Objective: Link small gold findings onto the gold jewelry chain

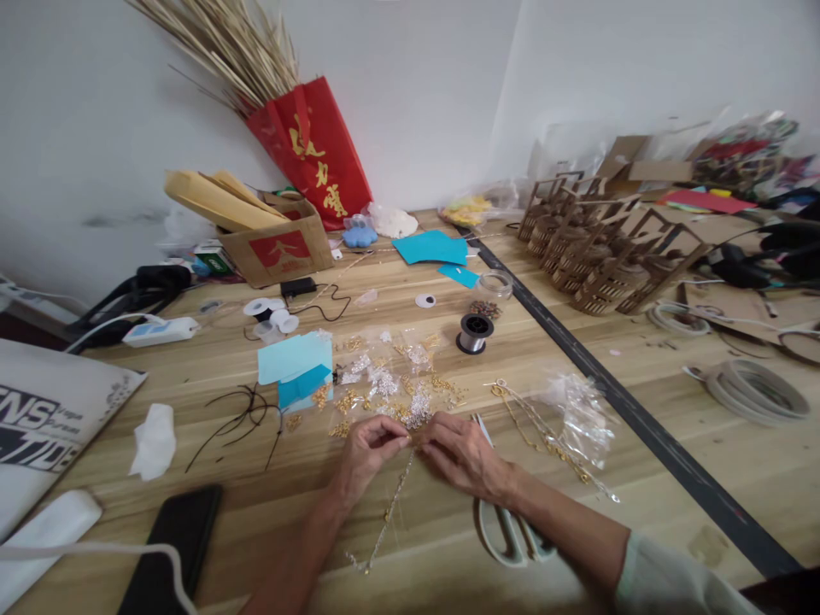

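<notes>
Both hands meet low in the middle of the view, over the wooden table. My left hand [368, 453] pinches the upper end of a beaded chain [398, 491], which trails down onto the wood with a few gold beads along it. Close against it, my right hand [467, 454] has its fingers pressed together near the same end; what they hold is hidden. Loose silver beads [419, 406] and gold beads [346, 400] lie just beyond the fingertips. Partly under my right wrist are scissors [509, 538] with pale handles. A finished-looking beaded strand [538, 436] rests to the right.
A wire spool [475, 335] stands behind the beads. Blue paper sheets [295, 363], black cord [247, 418] and a phone [170, 551] are on the left. Wooden lantern-like baskets [602, 256] line the back right. A red bag [313, 154] leans on the wall.
</notes>
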Action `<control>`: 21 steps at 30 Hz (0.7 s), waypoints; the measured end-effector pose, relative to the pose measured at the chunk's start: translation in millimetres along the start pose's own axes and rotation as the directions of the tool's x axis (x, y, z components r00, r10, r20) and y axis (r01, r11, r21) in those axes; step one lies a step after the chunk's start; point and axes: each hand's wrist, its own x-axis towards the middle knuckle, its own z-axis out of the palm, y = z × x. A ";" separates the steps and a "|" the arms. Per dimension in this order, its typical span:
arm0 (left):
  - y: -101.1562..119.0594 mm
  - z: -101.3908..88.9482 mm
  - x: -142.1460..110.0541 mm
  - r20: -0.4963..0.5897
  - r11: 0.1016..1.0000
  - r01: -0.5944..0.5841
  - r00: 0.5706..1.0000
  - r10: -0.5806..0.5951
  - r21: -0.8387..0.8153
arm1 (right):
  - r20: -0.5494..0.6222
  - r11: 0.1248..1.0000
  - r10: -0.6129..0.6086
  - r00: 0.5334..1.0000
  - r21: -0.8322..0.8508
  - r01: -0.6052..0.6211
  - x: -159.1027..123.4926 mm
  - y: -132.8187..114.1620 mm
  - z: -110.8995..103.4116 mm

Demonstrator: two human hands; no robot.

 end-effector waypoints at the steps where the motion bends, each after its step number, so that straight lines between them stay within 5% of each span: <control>1: 0.0 0.0 -0.1 0.003 1.000 0.001 1.000 -0.001 0.004 | 0.001 1.000 0.003 1.000 0.005 -0.003 -0.1 -0.1 0.0; 21: 0.5 1.4 -0.8 0.045 1.000 0.007 0.999 -0.006 -0.016 | -0.005 0.999 0.017 1.000 0.033 -0.017 2.6 -4.1 -2.2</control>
